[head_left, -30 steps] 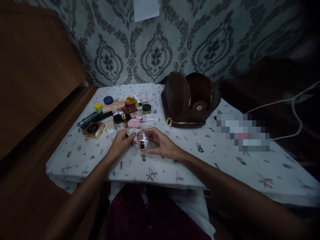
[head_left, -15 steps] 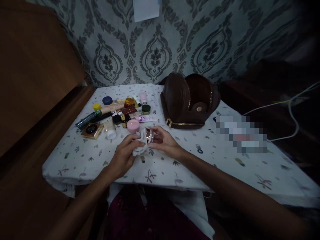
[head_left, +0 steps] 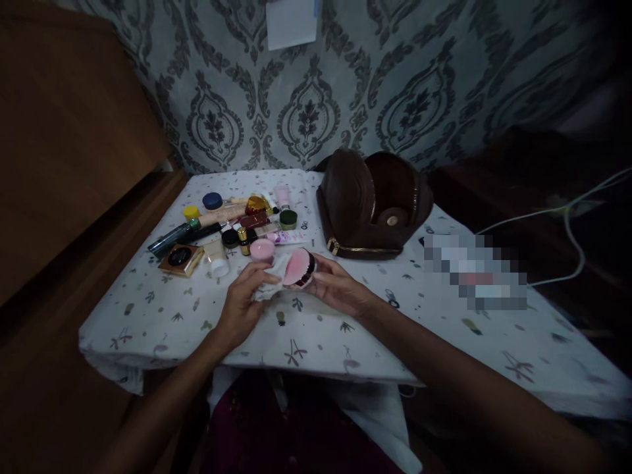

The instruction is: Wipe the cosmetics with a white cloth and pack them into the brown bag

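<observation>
Both forearms (head_left: 454,365) reach forward with fingers (head_left: 254,271) curled

Behind the table stands a wall (head_left: 309,85) papered in pale blue-grey with large, dark grey leafy medallions, and a plain white rectangular sheet of paper (head_left: 292,25) hangs high on it near the middle. A broad, flat brown wooden panel (head_left: 64,118) fills the left side. The table wears a white cloth (head_left: 424,368) printed with small plants, its edge draping at the front. The light is dim and cool; the right side sinks into shadow, where a thin, pale cable (head_left: 567,212) loops.
</observation>
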`<state>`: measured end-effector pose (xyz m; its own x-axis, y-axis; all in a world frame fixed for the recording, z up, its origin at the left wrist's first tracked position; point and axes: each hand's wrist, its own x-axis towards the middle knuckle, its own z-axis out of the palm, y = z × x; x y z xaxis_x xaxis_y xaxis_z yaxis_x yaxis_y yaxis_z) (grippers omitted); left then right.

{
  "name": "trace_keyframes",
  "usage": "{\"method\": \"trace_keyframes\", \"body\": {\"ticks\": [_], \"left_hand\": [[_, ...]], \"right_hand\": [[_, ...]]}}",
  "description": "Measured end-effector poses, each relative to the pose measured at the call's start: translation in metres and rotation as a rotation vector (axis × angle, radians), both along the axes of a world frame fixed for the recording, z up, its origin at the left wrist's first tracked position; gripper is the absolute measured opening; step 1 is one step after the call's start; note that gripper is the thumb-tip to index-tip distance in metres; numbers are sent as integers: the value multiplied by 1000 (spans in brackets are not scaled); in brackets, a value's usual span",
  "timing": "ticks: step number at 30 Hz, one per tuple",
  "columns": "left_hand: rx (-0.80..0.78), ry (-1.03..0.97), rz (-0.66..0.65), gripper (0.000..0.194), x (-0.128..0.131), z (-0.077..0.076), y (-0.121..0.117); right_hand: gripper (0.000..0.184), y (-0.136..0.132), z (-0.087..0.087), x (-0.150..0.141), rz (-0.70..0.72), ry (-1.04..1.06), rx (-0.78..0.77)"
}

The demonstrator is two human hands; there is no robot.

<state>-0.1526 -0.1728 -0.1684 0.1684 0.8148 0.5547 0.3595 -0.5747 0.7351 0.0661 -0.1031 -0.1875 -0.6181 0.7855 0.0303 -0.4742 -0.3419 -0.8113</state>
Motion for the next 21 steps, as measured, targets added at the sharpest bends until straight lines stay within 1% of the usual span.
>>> {"method": "trace_keyframes", "body": {"ticks": [2, 5, 8, 11, 13, 15, 18, 21], "left_hand": [[-97, -105, 29, 30, 2, -1, 1], [-273, -233, 80, 19, 4, 1, 3], [-422, -352, 79, 20, 5, 6, 7], [-490, -414, 48, 23, 5, 10, 11], [-489, -394, 44, 24, 5, 13, 14], [-455, -323, 49, 21, 6, 18, 16], [-353, -179, 43, 18, 9, 30, 20], [-237, -42, -5, 21, 14, 45, 21]], "right_hand": [[46, -1, 3, 1, 21, 8, -2], [46, -1, 3, 1, 27, 23, -14], [50, -2, 0, 1, 83, 22, 3], [53, -3, -4, 0, 124, -26, 70], [54, -3, -5, 0, 111, -61, 105], [56, -3, -5, 0, 101, -88, 121], [57, -4, -4, -1, 101, -133, 142], [59, -5, -3, -2, 93, -175, 165]]}}
